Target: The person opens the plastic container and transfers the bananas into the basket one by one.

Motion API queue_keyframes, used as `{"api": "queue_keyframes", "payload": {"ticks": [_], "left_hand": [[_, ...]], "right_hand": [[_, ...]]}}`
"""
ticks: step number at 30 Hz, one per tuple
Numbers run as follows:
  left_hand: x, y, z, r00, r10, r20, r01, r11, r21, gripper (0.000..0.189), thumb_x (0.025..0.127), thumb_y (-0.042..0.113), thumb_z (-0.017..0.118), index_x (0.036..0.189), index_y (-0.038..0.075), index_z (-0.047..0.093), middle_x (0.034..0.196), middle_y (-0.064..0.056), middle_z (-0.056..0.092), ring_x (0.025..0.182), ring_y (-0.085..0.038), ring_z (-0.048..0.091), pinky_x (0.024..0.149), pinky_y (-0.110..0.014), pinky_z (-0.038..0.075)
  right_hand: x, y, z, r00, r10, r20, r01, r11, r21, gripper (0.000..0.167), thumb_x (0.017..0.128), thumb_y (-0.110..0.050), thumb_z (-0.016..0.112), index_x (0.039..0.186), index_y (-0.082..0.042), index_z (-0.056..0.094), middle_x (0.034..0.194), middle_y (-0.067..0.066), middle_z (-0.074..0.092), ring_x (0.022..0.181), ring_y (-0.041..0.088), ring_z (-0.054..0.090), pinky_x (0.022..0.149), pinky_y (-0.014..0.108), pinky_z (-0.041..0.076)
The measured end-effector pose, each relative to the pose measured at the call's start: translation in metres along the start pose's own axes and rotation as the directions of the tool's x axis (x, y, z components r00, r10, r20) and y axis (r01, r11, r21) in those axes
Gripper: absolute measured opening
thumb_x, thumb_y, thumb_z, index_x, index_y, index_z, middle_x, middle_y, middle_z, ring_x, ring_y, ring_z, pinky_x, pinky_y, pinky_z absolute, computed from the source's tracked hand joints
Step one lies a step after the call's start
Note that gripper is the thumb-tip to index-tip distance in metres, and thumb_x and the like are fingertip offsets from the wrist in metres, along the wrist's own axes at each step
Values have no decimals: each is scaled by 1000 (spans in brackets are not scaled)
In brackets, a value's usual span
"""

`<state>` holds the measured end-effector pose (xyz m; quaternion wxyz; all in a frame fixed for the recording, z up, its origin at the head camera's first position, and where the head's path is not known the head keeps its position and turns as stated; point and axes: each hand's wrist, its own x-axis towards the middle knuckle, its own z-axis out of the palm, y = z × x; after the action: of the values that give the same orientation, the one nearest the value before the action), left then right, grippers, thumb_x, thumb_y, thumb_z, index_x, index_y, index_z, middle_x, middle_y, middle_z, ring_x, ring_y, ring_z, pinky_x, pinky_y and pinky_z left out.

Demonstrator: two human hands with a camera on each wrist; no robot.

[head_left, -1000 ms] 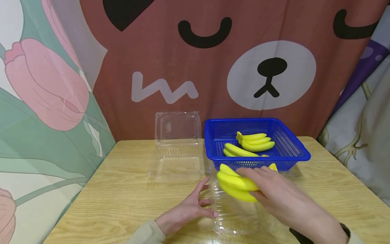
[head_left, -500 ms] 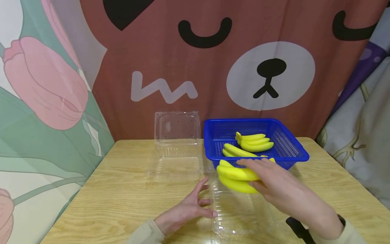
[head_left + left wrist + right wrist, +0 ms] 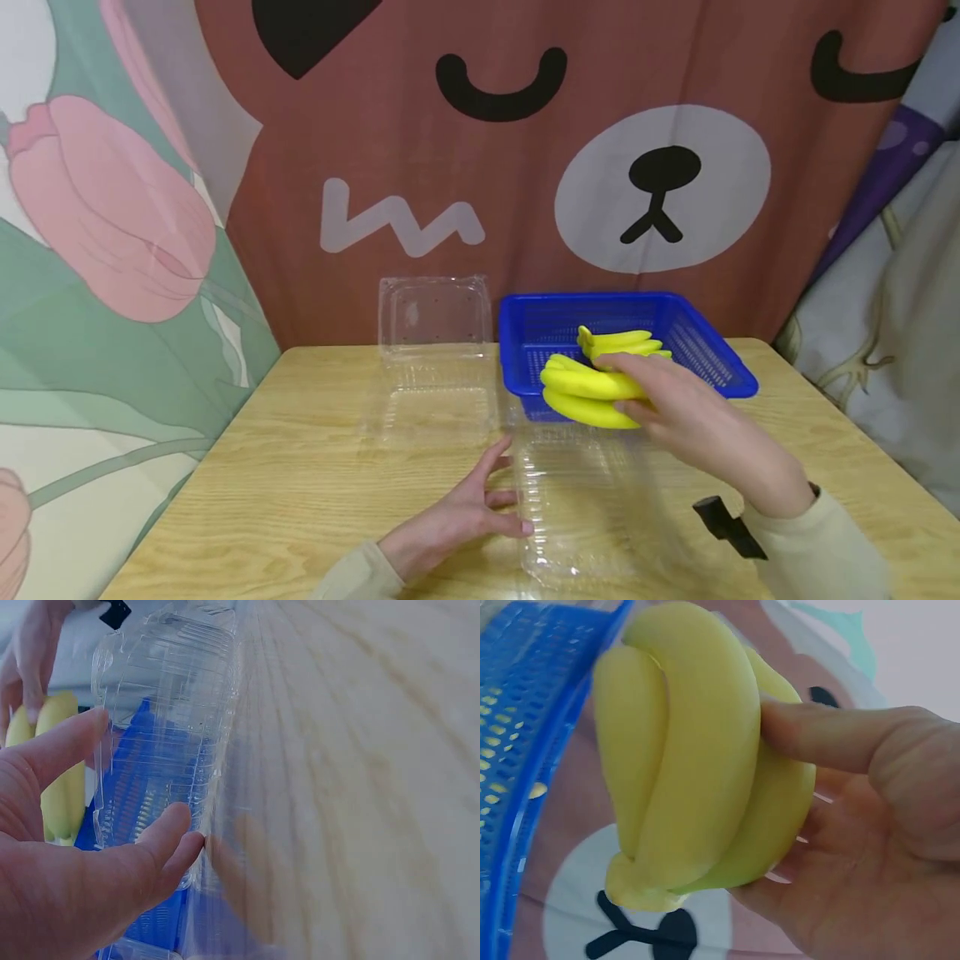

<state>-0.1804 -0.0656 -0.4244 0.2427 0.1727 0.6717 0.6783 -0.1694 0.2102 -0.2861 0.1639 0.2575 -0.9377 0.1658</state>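
My right hand (image 3: 686,412) grips a bunch of bananas (image 3: 592,393), thumb on one side and fingers on the other, over the front rim of the blue basket (image 3: 738,383). In the right wrist view the held bananas (image 3: 697,750) hang with the stem end low in the frame. Another bunch of bananas (image 3: 618,340) lies inside the basket, partly hidden by the held one. My left hand (image 3: 465,512) has its fingers spread against the left side of a clear plastic clamshell box (image 3: 577,508). The left wrist view shows the fingertips at the clamshell wall (image 3: 172,712).
A second clear clamshell box (image 3: 442,408) stands at the back left, its lid (image 3: 435,317) raised upright. All of this rests on a wooden table (image 3: 285,483). A printed curtain (image 3: 525,192) hangs right behind the table.
My right hand has lifted the bananas up and away from above the near clamshell to over the basket's front rim. My left hand stays at the clamshell.
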Motion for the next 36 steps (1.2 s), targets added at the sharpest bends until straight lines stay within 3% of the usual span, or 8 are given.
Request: {"api": "queue_keyframes", "payload": {"ticks": [10, 17, 21, 30, 36], "left_hand": [[0, 0, -3, 1000, 11, 18, -11, 1000, -11, 111, 75, -3, 79, 159, 28, 12, 159, -17, 13, 129, -37, 45, 104, -53, 41], [1, -1, -2, 1000, 10, 20, -9, 1000, -22, 110, 76, -3, 79, 159, 27, 13, 159, -17, 14, 129, -36, 45, 103, -49, 43], [1, -2, -1, 1000, 9, 12, -8, 1000, -19, 109, 76, -2, 79, 158, 27, 14, 158, -16, 15, 128, -36, 45, 103, -49, 43], [0, -4, 0, 1000, 4, 30, -3, 1000, -26, 110, 77, -2, 78, 158, 32, 12, 159, -15, 13, 130, -36, 44, 104, -51, 41], [1, -3, 0, 999, 12, 30, -10, 999, -47, 109, 77, -3, 78, 158, 30, 13, 158, -14, 15, 129, -35, 44, 104, -46, 43]], "right_hand": [[26, 33, 13, 997, 81, 1, -81, 996, 33, 41, 92, 2, 64, 132, -4, 57, 119, 15, 63, 102, 33, 55, 83, 49, 46], [42, 52, 25, 991, 130, -13, -129, 990, 57, 38, 93, 3, 61, 129, -3, 58, 111, 14, 64, 92, 31, 54, 80, 47, 46], [51, 64, 37, 986, 165, -16, -164, 985, 60, 40, 94, 2, 60, 133, -2, 55, 115, 18, 63, 95, 34, 54, 83, 50, 46], [65, 80, 57, 975, 224, 0, -223, 972, 73, 42, 94, 1, 59, 136, -1, 52, 119, 22, 62, 100, 40, 53, 86, 56, 43], [68, 84, 60, 973, 233, 10, -233, 968, 91, 42, 95, 0, 59, 137, -1, 52, 120, 22, 61, 103, 41, 52, 85, 56, 42]]}}
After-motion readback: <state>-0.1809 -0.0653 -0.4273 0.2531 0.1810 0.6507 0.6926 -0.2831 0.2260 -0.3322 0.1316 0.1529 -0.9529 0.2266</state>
